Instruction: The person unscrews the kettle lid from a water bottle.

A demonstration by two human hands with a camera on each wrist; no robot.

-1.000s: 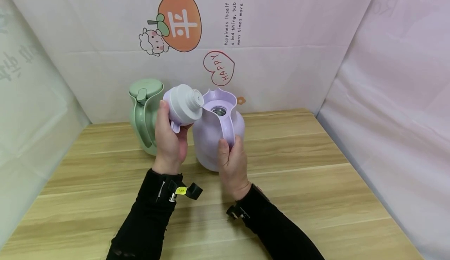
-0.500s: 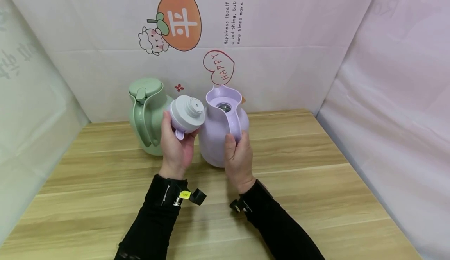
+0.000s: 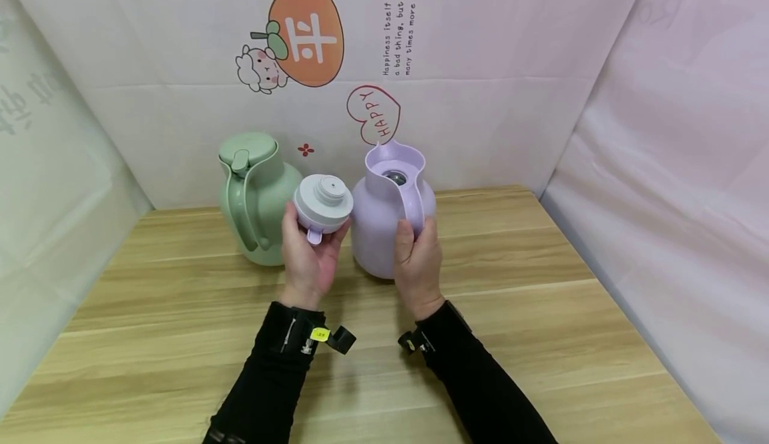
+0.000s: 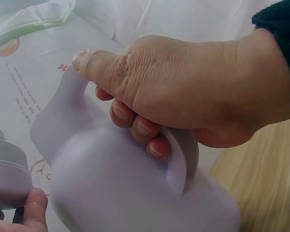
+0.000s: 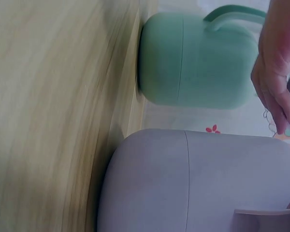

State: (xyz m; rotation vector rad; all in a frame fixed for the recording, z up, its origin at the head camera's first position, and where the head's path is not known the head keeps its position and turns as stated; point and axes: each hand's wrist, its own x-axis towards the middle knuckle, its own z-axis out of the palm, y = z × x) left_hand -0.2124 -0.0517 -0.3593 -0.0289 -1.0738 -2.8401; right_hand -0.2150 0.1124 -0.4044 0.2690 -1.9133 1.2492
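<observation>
Two jugs stand on the wooden table (image 3: 180,337): a lilac jug (image 3: 384,230) with its mouth open, and a green jug (image 3: 264,210) behind and to the left, with its lid on. In the head view the right hand (image 3: 417,264) is closed around the handle of the lilac jug, thumb along the handle; the fingers go behind it and are hidden there, but the left wrist view shows them curled through the handle. The left hand (image 3: 309,257) holds the pale lid (image 3: 322,205) from below, bottom side up, between the two jugs and above the table. Its fingertips are covered by the lid, so how far they wrap I cannot tell. The right wrist view is blurred and shows only parts of both jug bodies, and the left hand is cut off at the edge.
</observation>
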